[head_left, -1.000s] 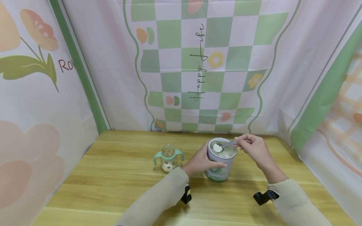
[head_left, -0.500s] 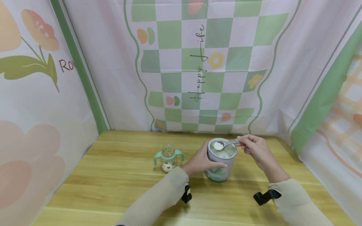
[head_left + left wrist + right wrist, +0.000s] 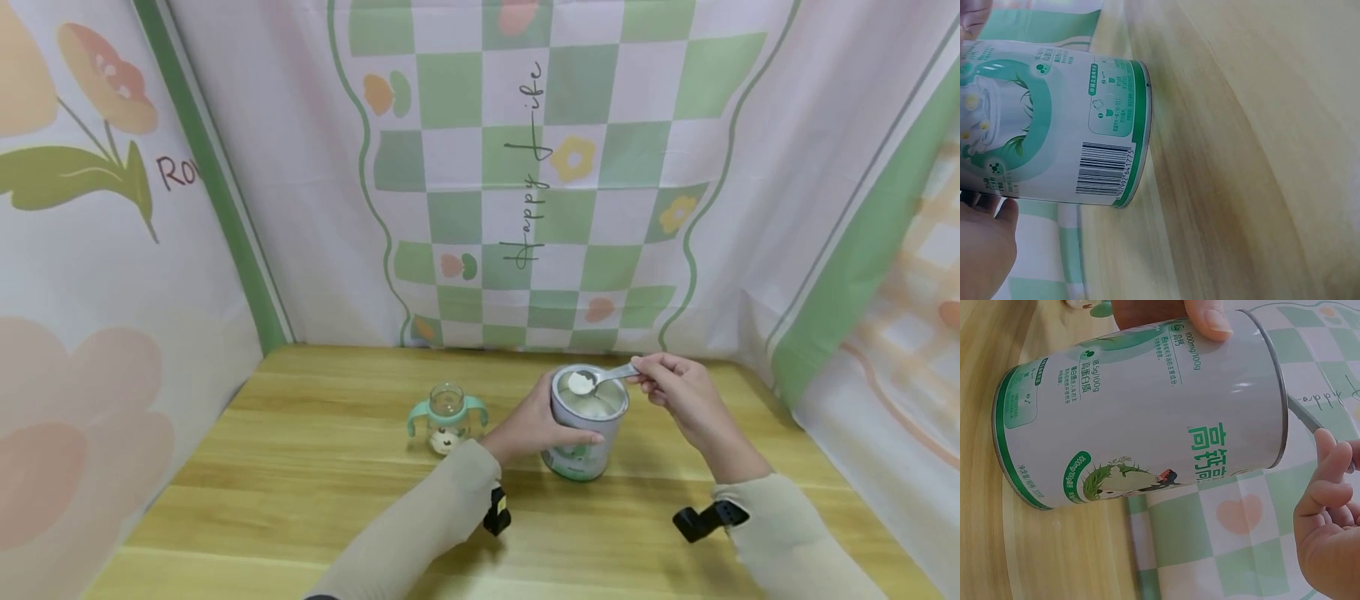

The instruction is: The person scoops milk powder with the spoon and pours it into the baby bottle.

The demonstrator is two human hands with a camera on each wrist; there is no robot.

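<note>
On wood-grain tabletop (image 3: 300, 483), gripping milk-powder tin (image 3: 585, 458) in left hand (image 3: 534, 427), apparently for steadiness; pinching spoon (image 3: 617, 372) in right hand (image 3: 681, 398), with powder (image 3: 581, 383) beyond fingertips (image 3: 638, 363).

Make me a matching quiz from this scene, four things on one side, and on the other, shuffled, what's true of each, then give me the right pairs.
1. Bottle
2. Can
3. Spoon
4. Left hand

A. Marked with a barcode
B. Gripping the can's side
C. Has two mint-green handles
D. Pinched by the right hand, holding white powder

Pairs: 1-C, 2-A, 3-D, 4-B
</note>
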